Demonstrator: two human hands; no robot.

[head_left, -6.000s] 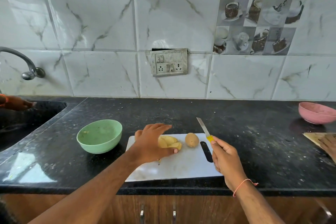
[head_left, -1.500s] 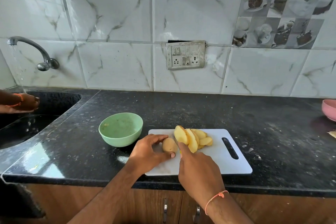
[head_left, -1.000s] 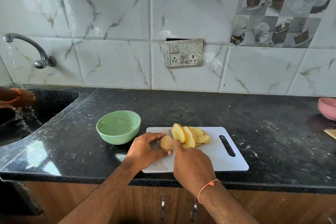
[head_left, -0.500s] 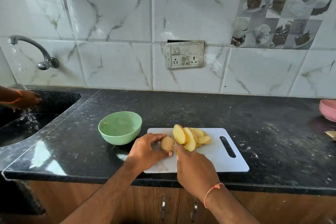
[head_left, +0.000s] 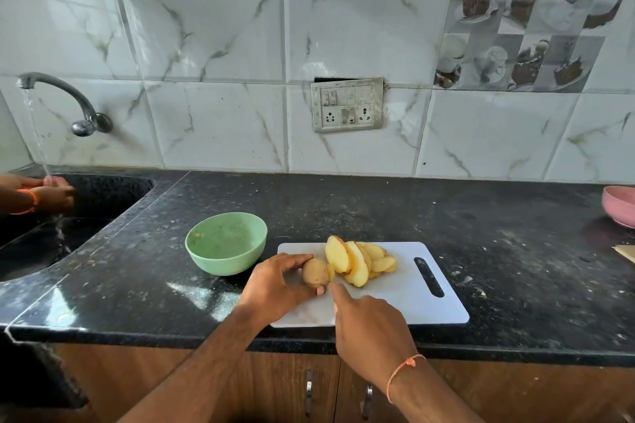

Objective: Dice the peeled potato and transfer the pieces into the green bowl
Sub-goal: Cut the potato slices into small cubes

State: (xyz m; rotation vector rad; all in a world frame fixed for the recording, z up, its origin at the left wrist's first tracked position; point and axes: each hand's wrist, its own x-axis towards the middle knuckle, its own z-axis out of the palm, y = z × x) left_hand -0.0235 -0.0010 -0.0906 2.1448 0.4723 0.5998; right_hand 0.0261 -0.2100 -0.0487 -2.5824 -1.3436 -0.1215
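Nearest the counter's front edge, the right hand (head_left: 372, 323) was curled with its forefinger stretched toward the potato (head_left: 314, 272); whatever it held was hidden, so its grip could not be told. The left hand (head_left: 275, 287) pinched that potato at the left end of the white cutting board (head_left: 422, 302), touching the leaning potato slices (head_left: 357, 261). Further back, just off the board's far left corner, stood the green bowl (head_left: 225, 242).

left hand (head_left: 275, 285): bare, no ring or glove showing
left forearm (head_left: 206, 361): bare, no sleeve in view
right hand (head_left: 369, 330): bare, no ring showing
right wrist band (head_left: 403, 367): thin orange-pink thread looped once round the wrist, well back from the fingers, with a small knot on top
right forearm (head_left: 436, 402): bare behind the thread, no sleeve
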